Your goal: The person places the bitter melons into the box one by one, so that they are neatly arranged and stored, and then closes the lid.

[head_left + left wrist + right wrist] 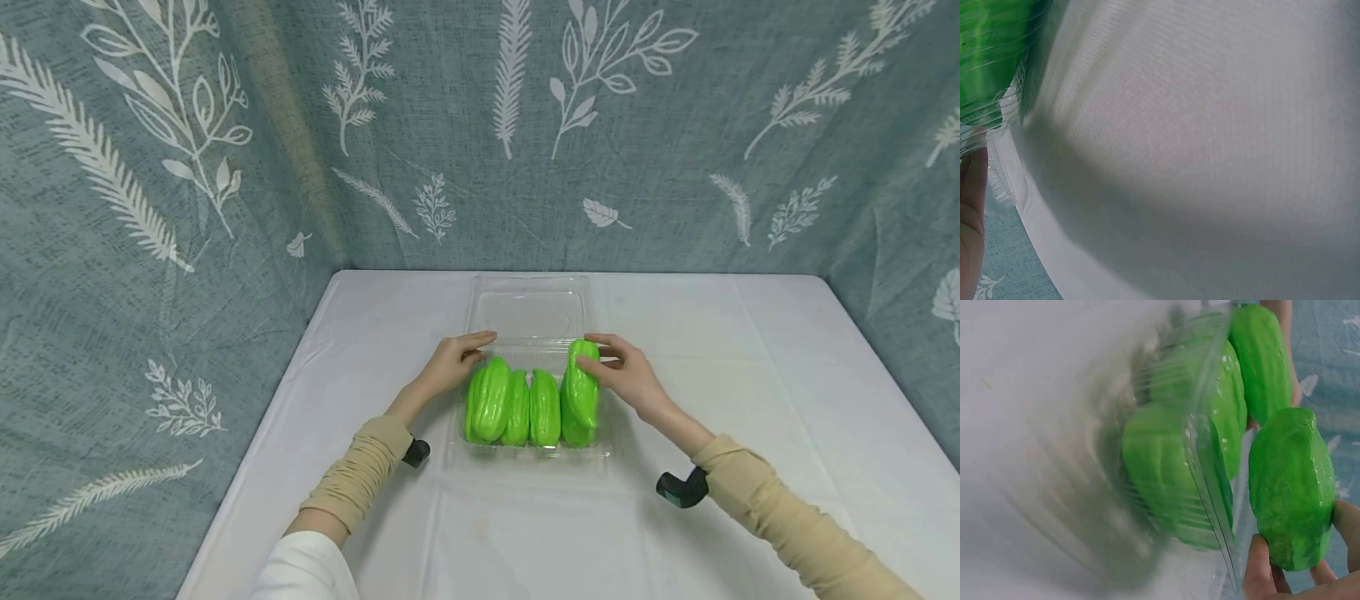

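A clear plastic clamshell box (609,446) lies with its lid (532,308) folded back. Inside stands a row of glossy, ribbed green vegetables (545,408), elongated and rounded at the ends; another green vegetable (491,400) sits higher at the left. My right hand (626,375) grips one green vegetable (1291,487) between thumb and fingers, raised at the right side of the box. In the right wrist view a second one stands behind the box wall below it. My left hand (450,362) touches the box's far left corner, its fingers (974,181) extended along the outer wall.
White cloth covers the table (675,333). A blue-grey curtain (450,125) with white leaf prints hangs behind and along the sides. Dark wrist cameras (682,489) stick out beneath both forearms.
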{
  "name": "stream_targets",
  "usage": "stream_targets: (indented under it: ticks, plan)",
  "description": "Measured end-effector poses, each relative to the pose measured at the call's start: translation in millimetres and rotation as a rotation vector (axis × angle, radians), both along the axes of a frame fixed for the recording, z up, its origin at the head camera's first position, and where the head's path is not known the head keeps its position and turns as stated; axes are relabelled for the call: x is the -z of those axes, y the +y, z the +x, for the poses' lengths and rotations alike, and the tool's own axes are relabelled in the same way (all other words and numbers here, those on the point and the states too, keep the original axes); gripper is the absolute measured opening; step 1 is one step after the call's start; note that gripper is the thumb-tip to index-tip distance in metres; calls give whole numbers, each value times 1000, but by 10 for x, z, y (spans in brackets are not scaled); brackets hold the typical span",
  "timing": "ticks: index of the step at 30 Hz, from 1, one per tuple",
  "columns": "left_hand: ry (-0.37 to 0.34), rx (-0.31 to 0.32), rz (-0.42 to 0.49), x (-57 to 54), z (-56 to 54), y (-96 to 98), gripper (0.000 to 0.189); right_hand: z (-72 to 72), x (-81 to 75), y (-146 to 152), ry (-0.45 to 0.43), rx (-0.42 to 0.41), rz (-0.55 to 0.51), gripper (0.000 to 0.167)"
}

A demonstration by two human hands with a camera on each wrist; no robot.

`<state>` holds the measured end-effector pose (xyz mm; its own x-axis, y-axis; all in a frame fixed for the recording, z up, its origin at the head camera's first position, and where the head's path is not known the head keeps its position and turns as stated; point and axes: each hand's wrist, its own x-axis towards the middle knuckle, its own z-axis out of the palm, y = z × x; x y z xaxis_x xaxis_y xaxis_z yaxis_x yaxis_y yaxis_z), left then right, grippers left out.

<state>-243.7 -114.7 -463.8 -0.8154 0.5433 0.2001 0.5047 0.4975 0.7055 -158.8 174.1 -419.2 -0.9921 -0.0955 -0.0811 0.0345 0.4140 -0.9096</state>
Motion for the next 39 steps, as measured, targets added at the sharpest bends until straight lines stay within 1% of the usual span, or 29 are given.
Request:
stream_targets:
  ticks: [5,11,16,22,33,39]
  plan:
    - [-8,-4,1,-5,5,1,39,35,34,-64,16,-14,22,54]
    - [4,3,-8,8,4,4,39,86,68,-133,51,-25,76,53]
    - [-4,4,-4,12,3,-2,39,113,79,-178,72,-27,87,52]
    - [8,4,-3,30,-12,-6,39,107,100,-214,94,-24,100,52]
    - [3,5,-10,57,-21,-9,39,111,128,-277,127,-38,129,53]
    - [-3,0,-9,48,-21,-16,39,113,120,-299,120,-46,152,54]
